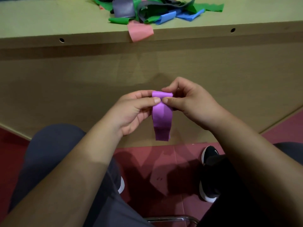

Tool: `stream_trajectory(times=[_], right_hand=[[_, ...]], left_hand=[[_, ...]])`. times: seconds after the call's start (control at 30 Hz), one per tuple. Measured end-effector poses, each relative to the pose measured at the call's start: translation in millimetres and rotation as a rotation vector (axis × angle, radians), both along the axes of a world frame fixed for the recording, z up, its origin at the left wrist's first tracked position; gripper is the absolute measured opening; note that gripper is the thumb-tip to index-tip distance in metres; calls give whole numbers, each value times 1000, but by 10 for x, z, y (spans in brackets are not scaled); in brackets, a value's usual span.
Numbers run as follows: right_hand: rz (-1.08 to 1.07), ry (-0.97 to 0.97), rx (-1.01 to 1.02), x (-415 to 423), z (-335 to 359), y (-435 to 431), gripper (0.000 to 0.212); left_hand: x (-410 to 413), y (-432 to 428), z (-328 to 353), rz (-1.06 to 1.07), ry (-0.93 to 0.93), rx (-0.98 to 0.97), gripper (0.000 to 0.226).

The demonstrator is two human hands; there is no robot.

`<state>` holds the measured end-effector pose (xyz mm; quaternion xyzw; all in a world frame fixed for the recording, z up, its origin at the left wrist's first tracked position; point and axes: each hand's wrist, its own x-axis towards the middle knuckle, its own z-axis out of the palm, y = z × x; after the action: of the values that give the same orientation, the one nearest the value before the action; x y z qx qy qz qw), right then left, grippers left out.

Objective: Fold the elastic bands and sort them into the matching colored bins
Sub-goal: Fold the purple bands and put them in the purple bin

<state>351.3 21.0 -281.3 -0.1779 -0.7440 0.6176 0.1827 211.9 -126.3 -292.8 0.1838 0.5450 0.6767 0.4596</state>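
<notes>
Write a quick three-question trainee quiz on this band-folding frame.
1. True or false: the left hand and right hand both pinch the purple band.
2. Which band droops over the table edge? A green, B pink, C blue.
3. Are any sorting bins visible?
Key: 1 true; 2 B, the pink band; 3 no.

A purple band [161,115] is seen, plain and paler towards the top. On the pale olive table top [49,18], a green band [118,20], grey band [123,8], blue band [167,17] and salmon-pink band [140,31] are mixed. The front panel [65,89] is tan, possibly faintly wood-grained. The floor [164,154] is dark red, the trousers [49,153] slate grey, and the shoe [210,153] black, soled in white.
</notes>
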Motion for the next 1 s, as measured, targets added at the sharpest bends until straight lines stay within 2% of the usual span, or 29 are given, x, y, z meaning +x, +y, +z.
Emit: stream_trajectory(times=[0.2, 0.3, 0.43, 0.6, 1.0], right_hand=[[-19, -21, -89, -14, 5, -15, 26], [-35, -23, -63, -20, -11, -11, 26], [-51, -18, -22, -25, -22, -29, 22], [-50, -24, 18, -32, -45, -67, 24], [36, -11, -149, 3, 12, -58, 22]], left_hand=[[-42, -1, 1, -70, -20, -46, 33], [-50, -19, 40, -73, 2, -75, 28], [-58, -33, 87, -71, 31, -55, 32], [-87, -38, 71, -25, 86, -78, 23], [-83, -46, 102, 67, 88, -7, 25]])
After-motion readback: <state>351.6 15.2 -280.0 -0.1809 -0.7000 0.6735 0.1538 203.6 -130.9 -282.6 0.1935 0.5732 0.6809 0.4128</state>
